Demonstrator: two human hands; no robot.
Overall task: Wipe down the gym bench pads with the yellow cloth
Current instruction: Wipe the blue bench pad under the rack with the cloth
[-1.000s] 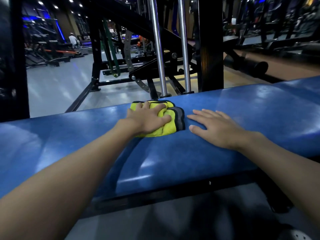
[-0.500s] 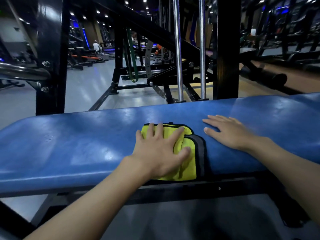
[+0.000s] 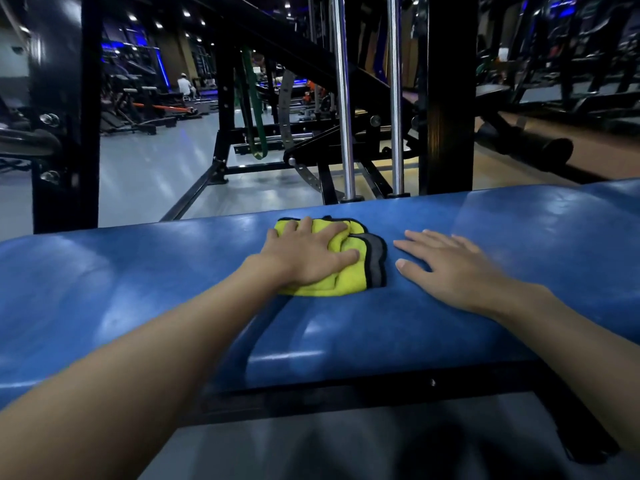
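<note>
Left hand: flat on the cloth, fingers spread, pressing it down.
Right hand: palm down on the bare pad, fingers straight and slightly apart, just right of the cloth.
Cloth: folded, yellow with a grey edge, lying mid-pad toward the far edge.
Behind: two chrome rods and a black post.

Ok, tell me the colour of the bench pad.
Blue bench pad, seen in the head view.
</note>
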